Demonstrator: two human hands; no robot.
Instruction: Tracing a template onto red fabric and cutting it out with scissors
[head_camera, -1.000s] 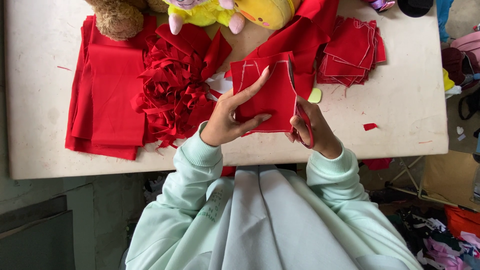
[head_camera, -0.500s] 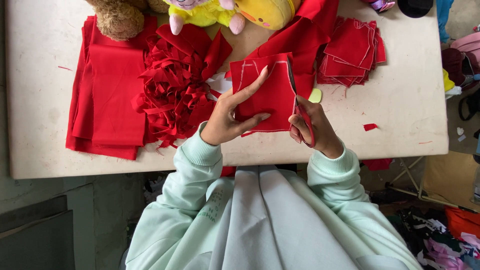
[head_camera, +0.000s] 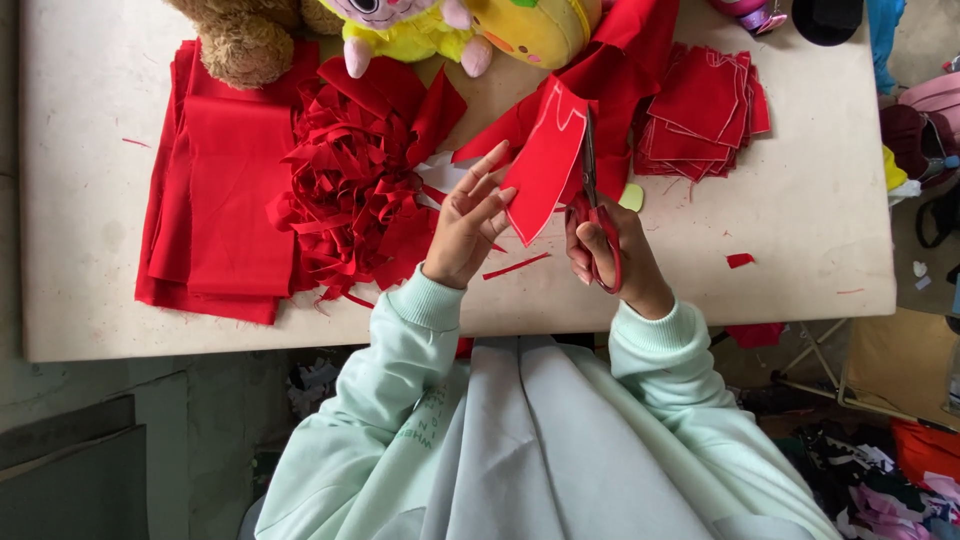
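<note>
The step in hand appears to be cutting a shape out of red cloth. The left hand (head_camera: 465, 225) pinches the near edge of a red fabric piece (head_camera: 545, 160) marked with a pale outline and holds it above the table (head_camera: 800, 220), tilted toward the far side. The right hand (head_camera: 610, 250) is closed through the red handles of the scissors (head_camera: 592, 200), whose blades lie along the right edge of the piece. To the left lies a heap of red scraps (head_camera: 350, 190) beside folded red cloth (head_camera: 225, 190); a stack of cut pieces (head_camera: 700, 110) sits far right. I judge that the next move calls for turning the piece so the blades can follow the outline.
</note>
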